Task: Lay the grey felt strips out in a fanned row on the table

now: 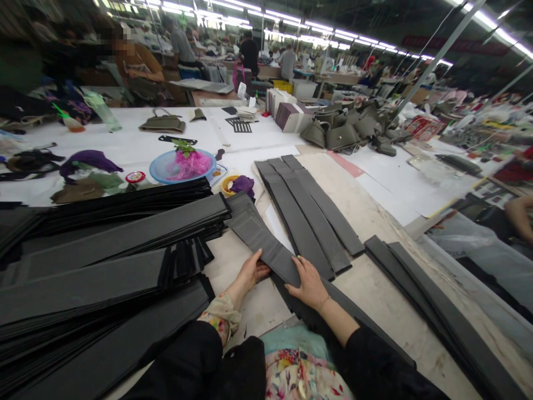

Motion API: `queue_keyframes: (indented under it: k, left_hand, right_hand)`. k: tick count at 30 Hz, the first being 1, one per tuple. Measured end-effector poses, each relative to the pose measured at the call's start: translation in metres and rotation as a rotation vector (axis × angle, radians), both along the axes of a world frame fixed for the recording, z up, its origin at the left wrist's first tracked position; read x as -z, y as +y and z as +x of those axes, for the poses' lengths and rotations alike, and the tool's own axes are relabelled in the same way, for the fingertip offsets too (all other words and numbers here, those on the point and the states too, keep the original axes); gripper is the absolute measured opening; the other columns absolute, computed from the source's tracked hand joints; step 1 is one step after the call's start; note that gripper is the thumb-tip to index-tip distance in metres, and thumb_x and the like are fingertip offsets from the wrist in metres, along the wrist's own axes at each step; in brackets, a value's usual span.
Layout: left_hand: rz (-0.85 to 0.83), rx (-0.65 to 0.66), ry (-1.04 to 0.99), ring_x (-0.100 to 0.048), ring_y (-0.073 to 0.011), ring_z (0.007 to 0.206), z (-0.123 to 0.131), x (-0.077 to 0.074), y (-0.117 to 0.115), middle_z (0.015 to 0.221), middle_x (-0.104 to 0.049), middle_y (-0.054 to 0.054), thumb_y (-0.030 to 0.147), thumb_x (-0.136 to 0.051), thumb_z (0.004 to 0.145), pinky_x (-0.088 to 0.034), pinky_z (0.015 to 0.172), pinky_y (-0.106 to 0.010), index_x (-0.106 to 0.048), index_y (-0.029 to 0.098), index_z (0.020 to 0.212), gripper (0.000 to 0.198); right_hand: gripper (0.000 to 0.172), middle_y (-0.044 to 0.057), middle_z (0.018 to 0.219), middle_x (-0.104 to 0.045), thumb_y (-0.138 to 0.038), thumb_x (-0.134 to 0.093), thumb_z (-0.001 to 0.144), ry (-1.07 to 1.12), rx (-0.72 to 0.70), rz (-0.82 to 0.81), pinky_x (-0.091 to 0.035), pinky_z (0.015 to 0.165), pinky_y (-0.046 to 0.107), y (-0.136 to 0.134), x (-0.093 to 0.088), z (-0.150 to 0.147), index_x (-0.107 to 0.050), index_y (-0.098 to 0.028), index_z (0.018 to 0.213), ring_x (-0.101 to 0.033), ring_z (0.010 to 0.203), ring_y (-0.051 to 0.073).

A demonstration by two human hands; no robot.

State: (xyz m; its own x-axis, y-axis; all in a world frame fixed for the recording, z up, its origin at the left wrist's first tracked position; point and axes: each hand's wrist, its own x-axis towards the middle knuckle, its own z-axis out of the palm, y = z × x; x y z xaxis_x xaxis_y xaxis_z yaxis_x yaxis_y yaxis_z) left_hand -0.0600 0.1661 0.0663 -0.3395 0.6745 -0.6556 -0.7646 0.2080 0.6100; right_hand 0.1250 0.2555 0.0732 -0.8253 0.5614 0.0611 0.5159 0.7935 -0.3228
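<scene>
A long dark grey strip of stiff material (258, 236) lies diagonally on the table in front of me. My left hand (252, 272) grips its near left edge, fingers curled round it. My right hand (308, 282) rests on its near right corner, fingers bent over the edge. Under the strip's near end lies another dark strip (353, 314) running toward my right arm. Both my sleeves are black.
Large stacks of black strips (112, 261) fill the table's left side. Three grey strips (310, 214) lie side by side ahead, more (433, 305) at the right. A blue bowl (166, 166) with pink stuff, olive bags (345, 130) and other people are farther back.
</scene>
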Motion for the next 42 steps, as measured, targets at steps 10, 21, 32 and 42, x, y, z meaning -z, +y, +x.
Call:
queue_keyframes:
  k: [10,21,32,42]
  left_hand:
    - [-0.011,-0.022,-0.030,-0.062,-0.0151,0.056,-0.003,-0.003,-0.002,0.073,-0.064,-0.008,0.037,-0.049,0.082,-0.051,0.055,-0.026,-0.053,0.012,0.097,0.029]
    - [-0.033,-0.117,0.009,-0.061,-0.0148,0.056,-0.015,-0.005,0.002,0.069,-0.062,-0.006,0.034,-0.047,0.083,-0.051,0.056,-0.026,-0.052,0.013,0.096,0.025]
    - [-0.042,-0.048,-0.051,-0.060,-0.0150,0.051,-0.020,-0.009,0.001,0.066,-0.061,-0.006,0.034,-0.040,0.084,-0.051,0.052,-0.027,-0.053,0.012,0.085,0.025]
    - [-0.025,-0.106,0.028,-0.061,-0.0145,0.055,-0.024,-0.012,0.002,0.066,-0.063,-0.006,0.035,-0.048,0.083,-0.051,0.054,-0.025,-0.055,0.012,0.089,0.025]
  right_hand:
    - [0.073,0.018,0.128,-0.041,-0.042,-0.058,0.067,0.034,-0.009,0.008,-0.033,0.099,0.044,0.000,-0.001,-0.010,-0.036,-0.010,0.129,-0.038,0.119,0.029]
    - [0.073,0.018,0.127,-0.042,-0.040,-0.058,0.066,0.016,-0.010,0.014,-0.032,0.099,0.044,0.001,0.001,-0.016,-0.036,-0.011,0.129,-0.038,0.119,0.029]
    - [0.072,0.018,0.125,-0.044,-0.039,-0.059,0.066,0.026,-0.005,0.025,-0.033,0.098,0.044,-0.002,-0.003,-0.027,-0.037,-0.010,0.128,-0.040,0.117,0.029]
    - [0.072,0.018,0.125,-0.043,-0.041,-0.058,0.067,0.005,-0.018,0.038,-0.034,0.098,0.043,-0.001,-0.001,-0.027,-0.036,-0.009,0.128,-0.039,0.117,0.029]
